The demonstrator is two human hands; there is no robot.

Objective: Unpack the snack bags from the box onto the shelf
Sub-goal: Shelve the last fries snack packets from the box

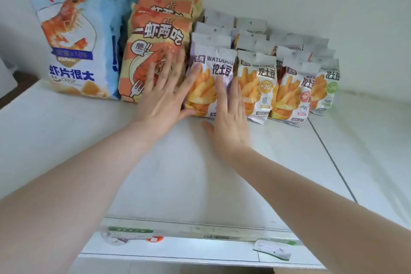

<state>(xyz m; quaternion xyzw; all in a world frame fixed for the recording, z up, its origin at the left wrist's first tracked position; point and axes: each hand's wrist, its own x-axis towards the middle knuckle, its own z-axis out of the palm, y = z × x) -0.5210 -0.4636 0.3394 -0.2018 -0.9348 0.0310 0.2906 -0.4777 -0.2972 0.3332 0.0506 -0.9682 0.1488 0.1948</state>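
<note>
- Pressing the purple fries bag (205, 80) with both our hands, flat and fingers straight; it stands upright on the shelf (178, 162).
- Left hand (163, 93) spans the orange bag (155, 51) and purple bag.
- Right hand (229, 115) covers the purple bag's right edge, touching the next fries bag (259, 82).
- Blue shrimp bag (73, 38) stands far left.
- Price labels (131, 232) sit on the shelf's front rail.

- The shelf (66, 131) is seen as a smooth white board with a faintly matt finish.
- The big blue bag (73, 38) is made of printed plastic film, crinkled and lightly glossy.
- The orange bags (155, 35) are shown in similar creased film.
- The fries bags (258, 82) are given glossy printed fronts and silvery-grey tops.
- Paper-like labels (131, 232) are carried on the shelf's front edge.
</note>
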